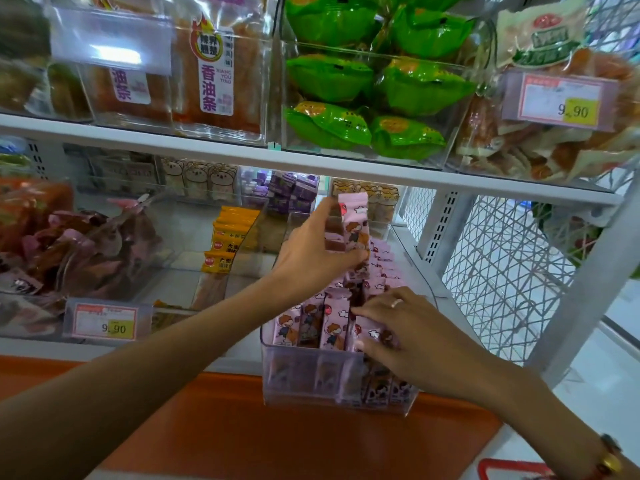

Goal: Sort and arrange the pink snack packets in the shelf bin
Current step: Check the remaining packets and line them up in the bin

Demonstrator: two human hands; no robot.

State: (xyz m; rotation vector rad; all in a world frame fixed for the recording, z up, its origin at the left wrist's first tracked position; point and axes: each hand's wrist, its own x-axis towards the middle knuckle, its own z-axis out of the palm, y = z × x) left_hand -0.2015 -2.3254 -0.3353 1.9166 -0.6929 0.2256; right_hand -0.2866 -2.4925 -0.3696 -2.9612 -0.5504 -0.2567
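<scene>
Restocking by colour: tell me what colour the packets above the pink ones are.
Bright green packets, with yellow-orange print; head view.

Landmark: shelf bin (277, 375), on the lower shelf.
Inside: snack packets (332, 327), standing in rows.
Above its rear: left hand (311, 251), holding one packet (353, 223).
Front right: right hand (408, 334), on the packets.
Left: price tag (105, 322).

Two hands (313, 252), two price tags (105, 323)
</scene>
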